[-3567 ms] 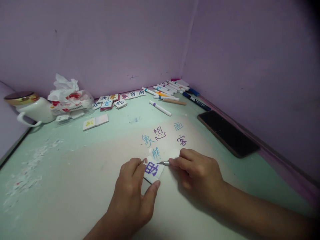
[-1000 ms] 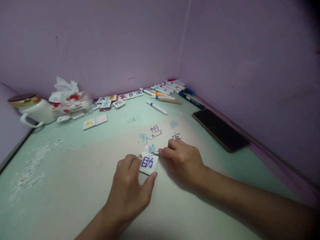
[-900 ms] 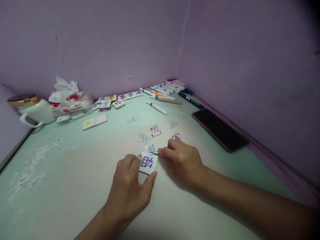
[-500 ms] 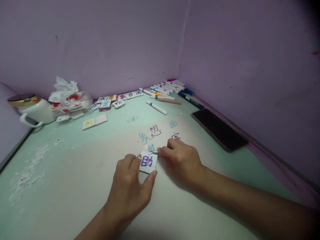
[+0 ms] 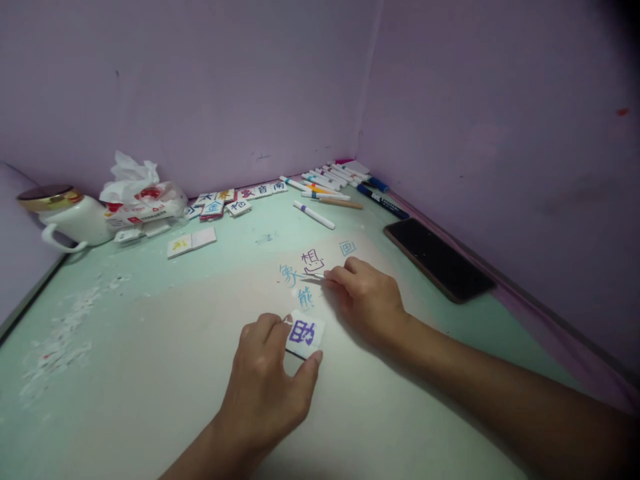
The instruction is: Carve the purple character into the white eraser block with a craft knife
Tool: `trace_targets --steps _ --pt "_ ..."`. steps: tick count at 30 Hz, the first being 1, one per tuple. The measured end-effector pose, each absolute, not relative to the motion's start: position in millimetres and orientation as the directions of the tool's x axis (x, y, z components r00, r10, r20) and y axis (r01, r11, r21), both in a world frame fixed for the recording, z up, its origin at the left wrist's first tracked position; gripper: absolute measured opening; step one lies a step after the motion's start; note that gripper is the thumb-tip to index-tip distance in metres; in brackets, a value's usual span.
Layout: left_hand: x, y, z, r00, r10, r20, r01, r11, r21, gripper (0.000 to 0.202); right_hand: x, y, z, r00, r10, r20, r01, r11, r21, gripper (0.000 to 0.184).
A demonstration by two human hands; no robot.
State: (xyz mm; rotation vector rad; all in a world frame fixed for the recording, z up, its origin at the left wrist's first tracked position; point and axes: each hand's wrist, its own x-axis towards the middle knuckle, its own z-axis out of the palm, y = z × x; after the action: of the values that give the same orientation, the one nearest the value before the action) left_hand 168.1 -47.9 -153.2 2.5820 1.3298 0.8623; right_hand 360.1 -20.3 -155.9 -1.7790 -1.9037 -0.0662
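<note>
White tile [image 5: 305, 333] between left fingers [image 5: 266, 328]

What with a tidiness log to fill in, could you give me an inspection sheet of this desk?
surface: pale green table, pale worn patch with inked characters, white crumbs at left.
things in hand: white tile bearing a purple character; thin tool, tip by the inked characters.
clutter: markers, more tiles, phone, mug, plastic bag.
hands: left hand pinches the white tile; right hand grips the thin tool.
cables: nothing seen.
surroundings: lilac walls meeting in a corner.
</note>
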Motion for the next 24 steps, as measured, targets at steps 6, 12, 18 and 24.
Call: trace_targets --steps 6,12,18,24 --pt "167.6 -46.8 -152.4 0.461 0.781 0.422 0.714 -0.609 0.346 0.031 369.4 -26.7 -148.6 0.079 0.929 0.361 0.776 0.17 -0.608 0.013" --pt "166.8 -46.9 -151.3 0.475 0.747 0.464 0.688 -0.645 0.334 0.032 365.9 -37.3 -136.5 -0.016 0.988 0.152 0.683 0.122 -0.72 0.007" --pt "168.6 -51.8 -148.7 0.491 0.654 0.576 0.624 -0.725 0.291 0.037 358.2 -42.3 -130.7 -0.097 0.995 -0.001 0.712 0.069 -0.699 0.007" --pt "169.4 -52.4 -146.9 0.528 0.613 0.587 0.583 -0.765 0.274 0.038 354.8 -44.6 -128.6 -0.104 0.995 0.003 0.772 0.082 -0.63 0.01"
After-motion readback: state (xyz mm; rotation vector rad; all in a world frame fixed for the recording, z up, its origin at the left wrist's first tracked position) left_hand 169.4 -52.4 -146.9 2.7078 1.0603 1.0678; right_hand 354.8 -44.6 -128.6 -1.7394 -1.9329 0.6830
